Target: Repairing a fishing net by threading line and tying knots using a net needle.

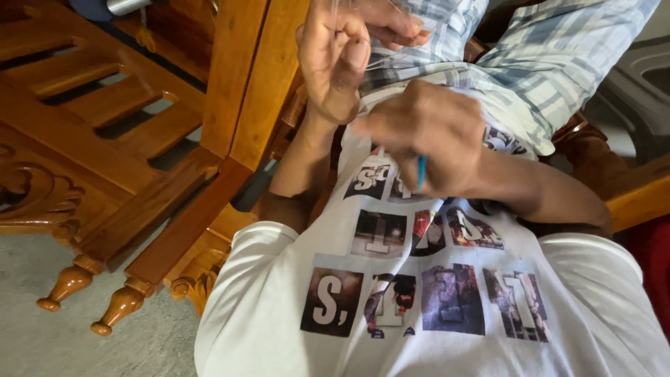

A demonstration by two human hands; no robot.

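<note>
Pinching a thin thread [382, 61] between thumb and fingers, the left hand [333, 59] is raised in front of the chest. The right hand [426, 132] sits just below it, closed in a loose fist around a blue tool [421, 171] that pokes out beneath the fingers. Both hover over a white printed shirt [419, 293] and plaid cloth [544, 63], with carved wooden furniture [139, 139] alongside.

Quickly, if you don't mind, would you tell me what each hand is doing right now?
Left hand: fingers pinched on a thin clear thread.
Right hand: closed around a blue tool; its kind cannot be told.
</note>
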